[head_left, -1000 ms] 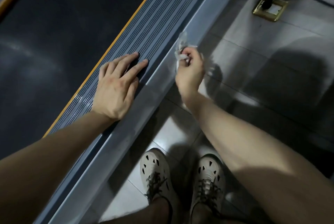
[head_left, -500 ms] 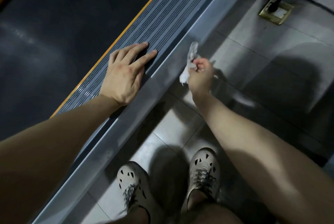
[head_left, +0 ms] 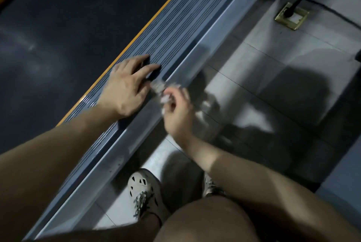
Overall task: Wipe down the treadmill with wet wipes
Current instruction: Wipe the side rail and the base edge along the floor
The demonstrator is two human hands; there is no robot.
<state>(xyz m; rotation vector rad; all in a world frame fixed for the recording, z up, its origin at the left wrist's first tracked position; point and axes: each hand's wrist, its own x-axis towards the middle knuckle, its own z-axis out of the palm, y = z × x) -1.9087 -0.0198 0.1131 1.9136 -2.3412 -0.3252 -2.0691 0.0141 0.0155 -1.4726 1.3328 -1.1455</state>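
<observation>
My left hand (head_left: 127, 87) lies flat, fingers spread, on the ribbed rail (head_left: 175, 27) of the treadmill (head_left: 58, 27), I think to brace my lean, while my right hand (head_left: 176, 114) pinches the crumpled wipe (head_left: 161, 93) at the rail's outer edge, just beside my left fingertips.

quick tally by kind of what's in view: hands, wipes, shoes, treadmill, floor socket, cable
hands: 2, left hand flat on the rail, right hand holding the wipe
wet wipe: 1
shoes: 2, left shoe, right shoe partly hidden
treadmill: 1
floor socket: 1
power cable: 1
total: 8
</observation>
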